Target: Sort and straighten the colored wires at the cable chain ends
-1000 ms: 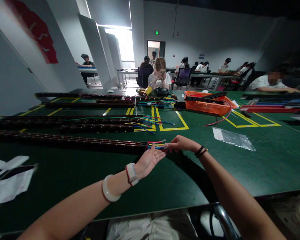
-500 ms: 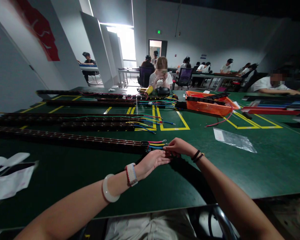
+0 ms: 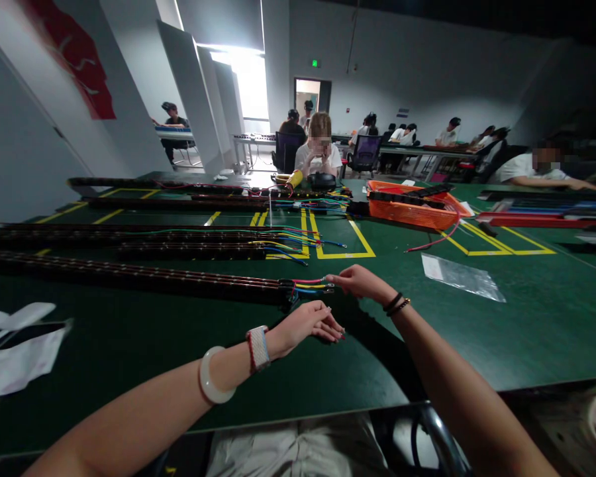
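Observation:
A long dark wire harness (image 3: 179,273) lies in front of me, its right end spreading into a red wire (image 3: 306,281), a yellow wire (image 3: 314,286) and a blue wire (image 3: 310,291) with metal lugs. My right hand (image 3: 361,282) is at the tip of the red wire, thumb and index finger pinched at its lug. Just below the wire ends, my left hand (image 3: 316,320) is over the table with its fingers loosely extended and holds nothing. Its palm side is hidden.
Several more harnesses (image 3: 189,249) lie across the green table (image 3: 258,384) further back. An orange basket (image 3: 412,215) stands at back right, with a clear plastic bag (image 3: 461,278) nearer. White packets (image 3: 22,361) are at left. A co-worker (image 3: 320,149) sits opposite.
My right hand has shifted slightly up to the red wire's tip. My left hand has dropped away from the wires toward me, leaving the yellow and blue ends uncovered.

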A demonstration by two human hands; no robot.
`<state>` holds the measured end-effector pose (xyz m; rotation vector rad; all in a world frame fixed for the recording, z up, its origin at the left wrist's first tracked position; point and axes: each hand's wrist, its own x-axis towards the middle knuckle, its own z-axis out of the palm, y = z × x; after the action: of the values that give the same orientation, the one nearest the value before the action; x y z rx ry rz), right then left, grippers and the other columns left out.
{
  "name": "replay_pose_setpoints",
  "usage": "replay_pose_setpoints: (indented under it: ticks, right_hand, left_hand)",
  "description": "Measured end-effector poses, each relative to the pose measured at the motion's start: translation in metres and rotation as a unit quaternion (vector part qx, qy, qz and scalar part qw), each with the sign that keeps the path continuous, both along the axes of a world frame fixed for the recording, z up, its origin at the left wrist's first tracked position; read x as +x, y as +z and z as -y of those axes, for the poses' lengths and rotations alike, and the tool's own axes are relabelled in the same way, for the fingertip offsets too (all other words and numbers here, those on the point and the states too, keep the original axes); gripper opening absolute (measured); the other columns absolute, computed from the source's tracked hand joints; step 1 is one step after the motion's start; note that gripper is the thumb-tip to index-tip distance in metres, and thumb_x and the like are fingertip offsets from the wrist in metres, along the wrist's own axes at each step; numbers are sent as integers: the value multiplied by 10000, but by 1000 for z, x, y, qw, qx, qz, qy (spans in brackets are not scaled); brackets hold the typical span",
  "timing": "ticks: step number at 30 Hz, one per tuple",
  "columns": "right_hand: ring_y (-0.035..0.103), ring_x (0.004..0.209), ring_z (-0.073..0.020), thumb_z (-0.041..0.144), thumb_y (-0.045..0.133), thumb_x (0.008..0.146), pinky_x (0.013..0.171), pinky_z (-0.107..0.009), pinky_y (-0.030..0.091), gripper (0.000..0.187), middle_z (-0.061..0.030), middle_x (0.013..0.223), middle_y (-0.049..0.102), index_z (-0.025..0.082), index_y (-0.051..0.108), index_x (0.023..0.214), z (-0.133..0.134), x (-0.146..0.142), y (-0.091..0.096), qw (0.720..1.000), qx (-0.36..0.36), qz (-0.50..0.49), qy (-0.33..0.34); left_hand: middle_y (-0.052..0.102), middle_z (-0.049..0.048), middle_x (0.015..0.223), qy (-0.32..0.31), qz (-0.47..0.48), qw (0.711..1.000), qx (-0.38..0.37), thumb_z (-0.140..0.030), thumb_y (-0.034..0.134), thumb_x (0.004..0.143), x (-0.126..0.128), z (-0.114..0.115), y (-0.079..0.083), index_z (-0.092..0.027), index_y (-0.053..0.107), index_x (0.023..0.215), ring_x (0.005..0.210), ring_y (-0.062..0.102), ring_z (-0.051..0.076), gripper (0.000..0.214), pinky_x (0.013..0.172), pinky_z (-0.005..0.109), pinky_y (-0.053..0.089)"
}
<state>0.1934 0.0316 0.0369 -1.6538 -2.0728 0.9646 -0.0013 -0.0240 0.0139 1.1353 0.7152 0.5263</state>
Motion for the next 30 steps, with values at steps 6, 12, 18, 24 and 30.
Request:
replay_pose_setpoints:
  ticks: [6, 12, 18, 24, 30]
  right_hand:
    - [546, 817, -170, 592, 559, 787, 723, -290, 401, 458, -66, 914, 627, 188, 655, 979, -6, -8, -10, 966, 256, 6, 22]
    - [511, 909, -195, 564, 557, 810, 857, -367, 300, 412, -60, 949, 645, 217, 651, 1012, -7, -28, -31, 954, 260, 95, 114]
    - [522, 768, -144, 489, 600, 815, 785, -306, 281, 324, -26, 790, 655, 171, 661, 808, -6, -34, -28, 947, 286, 90, 119]
    - [511, 776, -156, 382, 625, 828, 796, -315, 273, 189, -26, 760, 653, 210, 704, 811, -1, -36, -19, 906, 381, 145, 116]
    - [467, 778, -171, 272, 435, 940, 877, -374, 268, 291, -33, 732, 625, 193, 668, 785, 2, -37, -18, 815, 494, 262, 152]
  left_hand:
    - [698, 143, 870, -2, 8, 1000, 4, -400, 521, 849, -1, 0, -1, -147, 484, 792, 758, 677, 190, 262, 761, 352, 493]
    - [694, 150, 871, -7, 17, 1000, 15, -420, 542, 831, -1, 1, 3, -131, 528, 792, 785, 672, 208, 292, 786, 369, 490]
    - [690, 169, 896, 3, 39, 999, -11, -335, 536, 845, -2, -1, 1, -115, 570, 848, 815, 672, 228, 222, 830, 401, 482]
    - [652, 209, 1042, 15, 146, 973, -176, -370, 469, 892, -3, -14, -5, -67, 570, 1016, 977, 641, 239, 343, 966, 413, 421]
    - [672, 106, 965, 153, 228, 947, -167, -253, 449, 918, 3, -21, -5, -129, 597, 925, 933, 635, 159, 194, 974, 356, 425]
